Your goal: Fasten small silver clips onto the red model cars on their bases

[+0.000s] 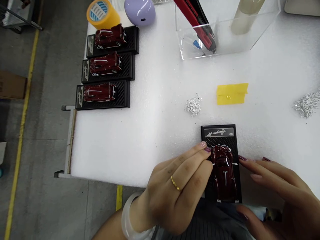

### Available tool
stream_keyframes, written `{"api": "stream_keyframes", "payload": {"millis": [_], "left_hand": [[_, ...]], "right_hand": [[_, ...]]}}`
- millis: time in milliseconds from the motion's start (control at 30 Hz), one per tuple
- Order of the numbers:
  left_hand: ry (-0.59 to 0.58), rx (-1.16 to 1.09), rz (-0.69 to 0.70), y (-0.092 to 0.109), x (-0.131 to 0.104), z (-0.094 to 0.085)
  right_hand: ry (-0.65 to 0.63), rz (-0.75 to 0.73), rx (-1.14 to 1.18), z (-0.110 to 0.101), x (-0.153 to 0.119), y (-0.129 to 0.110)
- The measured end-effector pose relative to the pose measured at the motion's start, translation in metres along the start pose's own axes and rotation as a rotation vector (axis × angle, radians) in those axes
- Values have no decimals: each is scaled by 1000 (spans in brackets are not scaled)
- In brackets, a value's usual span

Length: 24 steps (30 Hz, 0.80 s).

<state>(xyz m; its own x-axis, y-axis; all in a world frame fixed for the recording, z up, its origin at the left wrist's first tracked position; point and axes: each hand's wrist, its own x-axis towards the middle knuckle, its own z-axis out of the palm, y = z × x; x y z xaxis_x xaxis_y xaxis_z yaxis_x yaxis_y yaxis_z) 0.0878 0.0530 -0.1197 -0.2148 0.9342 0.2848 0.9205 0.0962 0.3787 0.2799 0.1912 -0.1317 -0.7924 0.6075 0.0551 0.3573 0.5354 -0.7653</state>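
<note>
A dark red model car point(223, 173) sits on a black display base point(220, 132) with a silver nameplate, close in front of me. My left hand point(178, 186) has its fingers together and bent over the left side of the base, tips against the car's flank; its thumb is hidden. On the other side, my right hand point(285, 193) is open, fingers apart, with the index fingertip at the base's right edge. Beyond the base lies a yellow tape piece point(232, 94) bearing tiny pale curved parts. A pile of small silvery parts point(193, 105) lies beside it.
Three similar model cars point(100, 92) on bases line the table's left side. Behind them are a yellow tape roll point(103, 14) and a lilac rounded case point(140, 12). A clear bin point(232, 43) holds a red cutter point(197, 25) and a bottle point(246, 16). More silvery parts point(307, 104) lie right.
</note>
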Motion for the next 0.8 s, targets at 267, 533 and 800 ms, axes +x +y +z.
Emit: {"api": "stream_keyframes", "payload": {"millis": [267,533,800], "left_hand": [[14,-2,10,1,2,2],[10,16,23,0,2,2],[102,34,-27,-7,-1,2]], "right_hand": [[40,30,-44,4,1,-3],[52,29,-33,4,2,-3],[25,-21,-18,4,-1,2]]}}
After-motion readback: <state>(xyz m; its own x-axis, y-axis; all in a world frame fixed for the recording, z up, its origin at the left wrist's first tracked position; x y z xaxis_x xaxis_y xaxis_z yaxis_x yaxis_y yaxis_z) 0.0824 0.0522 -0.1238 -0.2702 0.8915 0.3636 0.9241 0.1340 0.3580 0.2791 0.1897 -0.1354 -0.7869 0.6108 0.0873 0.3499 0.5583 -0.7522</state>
